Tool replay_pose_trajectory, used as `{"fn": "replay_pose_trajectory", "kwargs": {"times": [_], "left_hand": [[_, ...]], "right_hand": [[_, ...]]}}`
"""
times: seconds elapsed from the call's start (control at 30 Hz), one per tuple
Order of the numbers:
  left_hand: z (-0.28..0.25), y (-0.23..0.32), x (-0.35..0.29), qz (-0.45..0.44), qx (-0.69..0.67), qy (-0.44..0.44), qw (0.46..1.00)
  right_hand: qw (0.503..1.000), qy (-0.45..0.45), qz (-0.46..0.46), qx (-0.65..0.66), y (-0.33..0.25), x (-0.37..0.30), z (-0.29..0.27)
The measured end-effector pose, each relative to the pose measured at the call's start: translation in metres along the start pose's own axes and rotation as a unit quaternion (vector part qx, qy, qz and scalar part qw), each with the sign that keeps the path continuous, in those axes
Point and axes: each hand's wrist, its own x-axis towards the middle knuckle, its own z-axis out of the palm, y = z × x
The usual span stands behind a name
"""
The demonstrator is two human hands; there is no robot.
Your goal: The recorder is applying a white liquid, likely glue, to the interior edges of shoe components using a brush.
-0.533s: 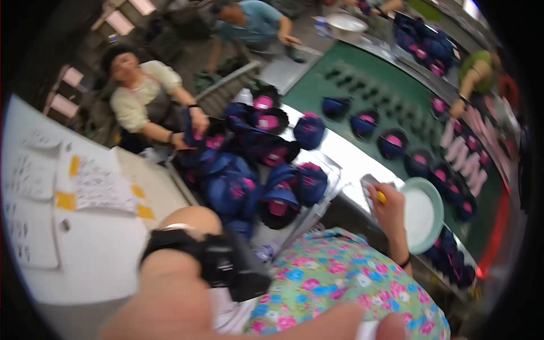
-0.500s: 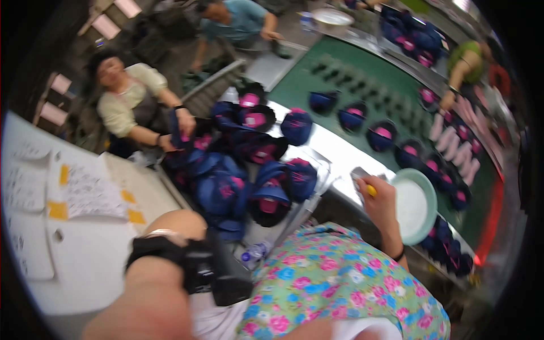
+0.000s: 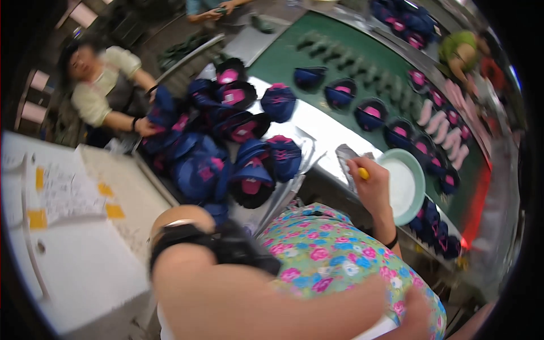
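Observation:
My right hand is closed around a flat grey tool with a yellow handle, its exact kind unclear. The tool is over the edge of the green bench, beside a pale green bowl of white stuff. My left hand is close and large along the lower edge, smeared by motion, with a black strap and a black device at its wrist. I cannot make out anything in it. Below the tool spreads floral cloth. Left of the tool lies a heap of blue caps with pink parts.
Several caps stand in a row on the green bench, with pale pink pieces beyond. A person in a pale yellow top handles a cap at the left. A white board with papers lies nearer.
The whole view has shifted, so bench and caps sit higher and further left. My left hand has swung rightward across the lower edge. My right hand keeps hold of the grey tool.

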Motion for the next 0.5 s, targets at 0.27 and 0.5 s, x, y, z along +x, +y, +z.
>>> {"fn": "replay_pose_trajectory", "kwargs": {"times": [0.27,0.5], "left_hand": [[0.007,-0.022,-0.003,-0.011,-0.001,-0.022,1.0],[0.028,-0.048,-0.013,-0.004,-0.043,0.031,0.999]], "right_hand": [[0.999,-0.02,0.027,-0.019,0.004,0.003,0.004],[0.994,-0.03,0.1,0.011,0.009,0.013,0.011]]}}
